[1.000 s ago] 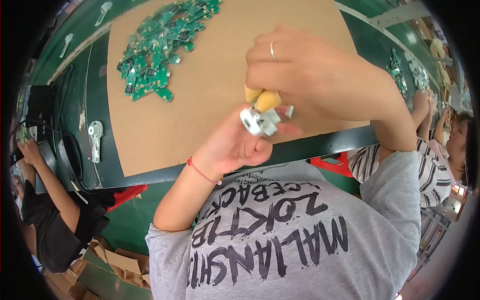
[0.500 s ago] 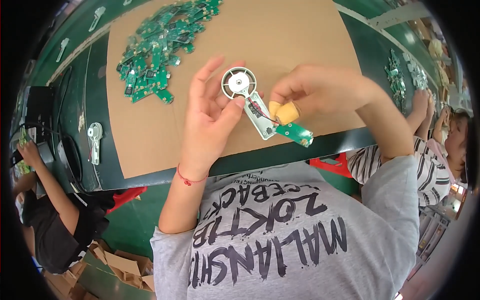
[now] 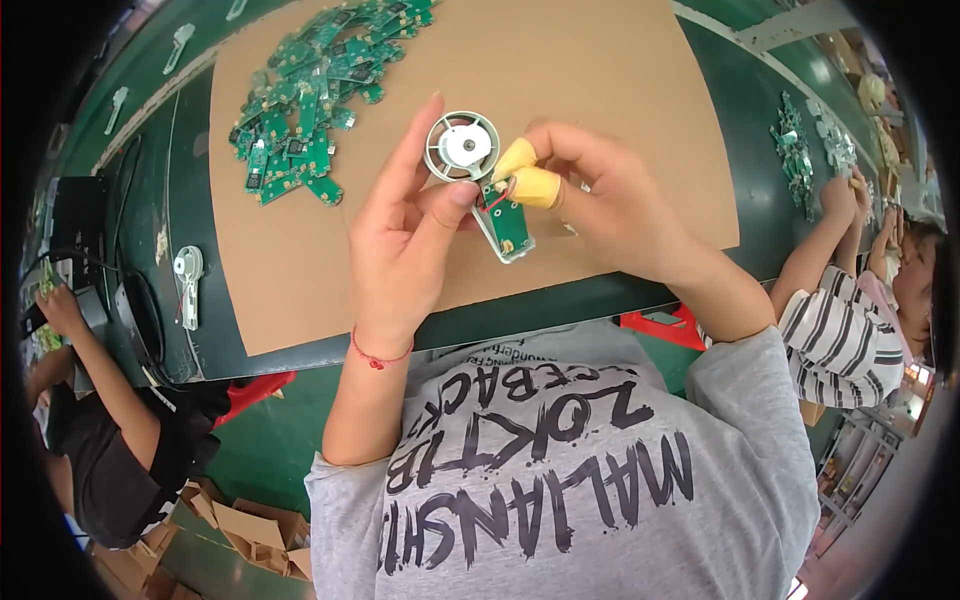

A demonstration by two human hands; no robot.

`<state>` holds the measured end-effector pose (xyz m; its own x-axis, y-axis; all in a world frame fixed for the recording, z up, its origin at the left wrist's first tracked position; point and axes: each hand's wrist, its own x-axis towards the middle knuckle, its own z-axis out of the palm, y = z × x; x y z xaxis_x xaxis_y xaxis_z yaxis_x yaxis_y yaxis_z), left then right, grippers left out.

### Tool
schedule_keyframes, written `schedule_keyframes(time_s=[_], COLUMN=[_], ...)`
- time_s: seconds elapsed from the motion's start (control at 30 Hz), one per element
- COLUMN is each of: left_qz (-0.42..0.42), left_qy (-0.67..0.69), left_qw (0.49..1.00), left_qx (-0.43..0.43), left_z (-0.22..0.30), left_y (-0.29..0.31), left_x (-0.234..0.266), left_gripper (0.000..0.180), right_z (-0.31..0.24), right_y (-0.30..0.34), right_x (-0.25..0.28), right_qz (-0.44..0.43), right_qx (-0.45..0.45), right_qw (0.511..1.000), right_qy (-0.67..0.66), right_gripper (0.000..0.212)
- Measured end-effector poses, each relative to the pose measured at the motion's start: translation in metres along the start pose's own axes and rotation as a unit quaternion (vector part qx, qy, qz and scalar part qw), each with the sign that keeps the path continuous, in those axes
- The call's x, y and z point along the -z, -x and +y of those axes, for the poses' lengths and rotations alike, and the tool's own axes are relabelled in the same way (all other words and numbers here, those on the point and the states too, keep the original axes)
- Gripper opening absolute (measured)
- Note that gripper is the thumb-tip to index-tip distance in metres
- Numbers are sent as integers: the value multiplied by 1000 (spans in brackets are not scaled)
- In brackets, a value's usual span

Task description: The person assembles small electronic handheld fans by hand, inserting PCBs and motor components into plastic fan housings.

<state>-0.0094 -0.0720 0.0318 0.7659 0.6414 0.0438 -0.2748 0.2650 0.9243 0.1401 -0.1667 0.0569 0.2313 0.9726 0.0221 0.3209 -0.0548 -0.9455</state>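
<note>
The left hand [image 3: 400,240] pinches the round motor [image 3: 462,146] while the right hand [image 3: 600,200] grips its wired circuit board [image 3: 505,222]; many boards [image 3: 315,80] remain piled.

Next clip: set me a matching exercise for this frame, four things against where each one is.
Things:
1. round grey part
2. heap of green circuit boards
3. red string bracelet
4. yellow finger covers

Places:
A. on the left wrist
B. on the fingertips of the right hand
C. far left of the cardboard sheet
D. between the fingers of the left hand

Pairs: 1-D, 2-C, 3-A, 4-B
</note>
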Motion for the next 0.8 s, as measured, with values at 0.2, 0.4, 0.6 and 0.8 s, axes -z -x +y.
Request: schedule_keyframes(time_s=[0.2, 0.4, 0.6, 0.8], left_qz=[-66, -10, 40, 46], left_qy=[43, -31, -27, -31], left_qw=[996, 997, 998, 998], left_qx=[-38, -77, -44, -29], left_z=[-8, -10, -6, -4], left_y=[2, 1, 3, 3], left_x=[3, 1, -4, -2], left_gripper=[59, 57, 51, 49], right_z=[-20, -8, -2, -1], right_y=[-6, -3, -3, -5], right_x=[12, 4, -5, 1], right_qz=[-57, -18, -1, -31], right_qx=[-100, -48, 26, 60], right_qw=[986, 995, 999, 995], right_qy=[-125, -90, 28, 78], right_gripper=[13, 11, 10, 6])
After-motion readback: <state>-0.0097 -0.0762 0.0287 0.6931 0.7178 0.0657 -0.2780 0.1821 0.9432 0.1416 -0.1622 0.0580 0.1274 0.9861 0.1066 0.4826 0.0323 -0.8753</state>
